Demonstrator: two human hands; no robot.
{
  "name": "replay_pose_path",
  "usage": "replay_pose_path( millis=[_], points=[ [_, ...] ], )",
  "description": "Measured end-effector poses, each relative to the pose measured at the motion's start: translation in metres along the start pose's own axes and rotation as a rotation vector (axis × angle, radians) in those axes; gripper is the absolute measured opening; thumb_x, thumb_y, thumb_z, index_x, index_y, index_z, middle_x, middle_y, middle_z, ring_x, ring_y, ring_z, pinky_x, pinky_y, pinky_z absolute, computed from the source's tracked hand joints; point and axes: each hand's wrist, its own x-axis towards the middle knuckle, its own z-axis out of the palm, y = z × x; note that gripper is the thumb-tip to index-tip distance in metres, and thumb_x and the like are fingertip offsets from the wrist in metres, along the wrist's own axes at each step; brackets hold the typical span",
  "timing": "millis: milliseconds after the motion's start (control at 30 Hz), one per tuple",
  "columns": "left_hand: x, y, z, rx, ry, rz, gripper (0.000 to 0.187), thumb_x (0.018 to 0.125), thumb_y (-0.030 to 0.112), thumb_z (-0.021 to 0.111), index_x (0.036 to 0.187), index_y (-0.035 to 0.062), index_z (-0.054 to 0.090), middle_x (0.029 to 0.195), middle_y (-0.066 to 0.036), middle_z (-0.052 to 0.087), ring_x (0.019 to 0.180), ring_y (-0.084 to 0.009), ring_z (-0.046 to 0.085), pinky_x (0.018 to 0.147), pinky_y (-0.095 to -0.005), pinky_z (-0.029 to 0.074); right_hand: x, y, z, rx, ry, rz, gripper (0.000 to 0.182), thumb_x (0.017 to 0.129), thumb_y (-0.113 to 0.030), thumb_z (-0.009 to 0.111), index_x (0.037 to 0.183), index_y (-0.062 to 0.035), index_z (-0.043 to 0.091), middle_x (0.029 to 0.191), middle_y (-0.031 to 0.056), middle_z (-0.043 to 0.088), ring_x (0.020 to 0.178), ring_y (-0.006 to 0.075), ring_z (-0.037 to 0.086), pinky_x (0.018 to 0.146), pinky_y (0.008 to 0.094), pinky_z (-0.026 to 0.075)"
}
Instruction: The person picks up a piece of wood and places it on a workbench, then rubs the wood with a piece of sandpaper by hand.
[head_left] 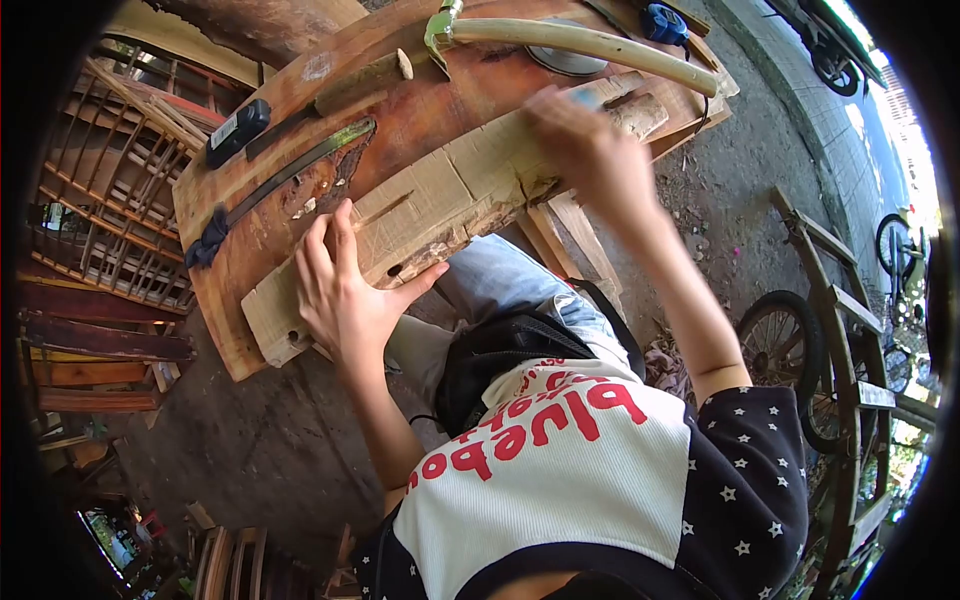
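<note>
A long, rough wooden plank (420,200) with a bark-like near edge, cracks and holes lies across the wooden table (440,110) in front of me. My left hand (345,290) rests on its left part, fingers spread over the top and thumb along the near edge. Over the plank's right part, my right hand (590,140) is smeared by motion, its fingers bent down. Something light blue shows beside those fingers, too blurred to name. Behind the plank lies a long tool with a green metal head and pale wooden handle (580,40).
On the table are a blue tape measure (665,22), a black boxy object (238,130), a long narrow blade (300,165) and a round grey disc (567,60). Wooden frames (120,180) stand at left. A wooden ladder-like frame (840,320) and a wheel (780,345) are at right.
</note>
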Motion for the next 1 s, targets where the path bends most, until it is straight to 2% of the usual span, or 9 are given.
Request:
replay_pose_path(
  millis=[67,200,233,333,467,533,667,900,1000],
  points=[
    [-0.001,0.0,0.0,0.007,0.002,-0.006,0.1,0.054,0.077,0.074,0.128,0.0133,0.056,0.116,-0.009,0.057,0.102,-0.0291,0.059,0.077,-0.0434,0.052,-0.003,-0.049,-0.009,0.203,0.005,-0.048,0.03,0.087,-0.012,0.061,0.116,-0.0157,0.069,0.126,0.0038,0.066,0.114,0.0185,0.064,0.088,0.0307,0.058],
    [-0.002,-0.002,0.001,0.012,0.012,0.011,0.099,0.054,0.077,0.074,0.128,0.0137,0.056,0.116,-0.009,0.057,0.102,-0.029,0.059,0.076,-0.0434,0.053,0.002,0.013,-0.007,0.059,0.001,-0.002,0.03,0.09,-0.016,0.057,0.118,-0.0183,0.068,0.125,-0.0003,0.066,0.104,0.0191,0.069,0.074,0.03,0.06],
    [-0.002,-0.002,0.0,0.009,0.011,0.009,0.099,0.054,0.077,0.074,0.128,0.0137,0.056,0.116,-0.009,0.057,0.102,-0.0291,0.059,0.076,-0.0434,0.053,0.012,0.025,-0.023,-0.084,-0.288,0.234,0.03,0.091,-0.017,0.056,0.118,-0.0189,0.068,0.124,0.0004,0.066,0.096,0.0174,0.071,0.069,0.0306,0.061],
    [-0.001,-0.002,-0.001,0.001,0.006,-0.001,0.099,0.054,0.077,0.074,0.128,0.0138,0.056,0.116,-0.009,0.057,0.103,-0.0295,0.059,0.076,-0.0435,0.053,0.01,0.056,-0.009,-0.208,0.015,0.129,0.028,0.092,-0.019,0.057,0.118,-0.018,0.067,0.122,0.0,0.068,0.085,0.0169,0.073,0.062,0.0332,0.061],
    [0.0,0.0,-0.001,0.006,0.009,0.006,0.098,0.054,0.077,0.074,0.127,0.0139,0.056,0.115,-0.009,0.057,0.103,-0.0295,0.059,0.077,-0.0435,0.053,-0.003,-0.039,-0.016,0.2,0.038,-0.035,0.026,0.089,-0.016,0.059,0.112,-0.0164,0.071,0.12,0.001,0.068,0.108,0.0195,0.067,0.083,0.0326,0.059],
    [0.0,-0.002,0.0,0.015,0.01,0.017,0.098,0.054,0.077,0.074,0.127,0.0139,0.056,0.115,-0.009,0.057,0.103,-0.0296,0.059,0.077,-0.0435,0.053,-0.007,-0.004,-0.003,0.133,0.012,-0.09,0.027,0.089,-0.016,0.059,0.114,-0.0177,0.07,0.119,0.0011,0.069,0.106,0.0206,0.068,0.08,0.0326,0.059],
    [-0.001,-0.001,0.0,0.004,0.01,0.005,0.099,0.054,0.077,0.074,0.128,0.0137,0.056,0.116,-0.009,0.057,0.103,-0.03,0.059,0.077,-0.0438,0.052,-0.002,0.068,-0.018,-0.147,-0.093,0.215,0.03,0.092,-0.015,0.055,0.119,-0.0198,0.068,0.122,-0.0009,0.067,0.091,0.0147,0.072,0.065,0.0296,0.061],
    [-0.001,-0.002,-0.001,0.015,0.003,0.013,0.1,0.054,0.078,0.073,0.129,0.0143,0.056,0.117,-0.009,0.057,0.103,-0.0303,0.06,0.078,-0.044,0.052,-0.004,-0.052,-0.016,0.24,-0.01,-0.032,0.023,0.095,-0.017,0.059,0.114,-0.0144,0.07,0.121,0.0027,0.068,0.114,0.0173,0.064,0.098,0.0351,0.054],
    [-0.003,-0.004,0.0,0.003,0.01,0.013,0.1,0.054,0.078,0.074,0.13,0.0147,0.056,0.118,-0.009,0.057,0.103,-0.0305,0.06,0.078,-0.044,0.052,-0.006,0.01,-0.012,0.029,-0.101,0.077,0.028,0.094,-0.021,0.056,0.119,-0.0206,0.069,0.13,-0.0003,0.063,0.112,0.0167,0.065,0.085,0.0313,0.059]
  ],
)
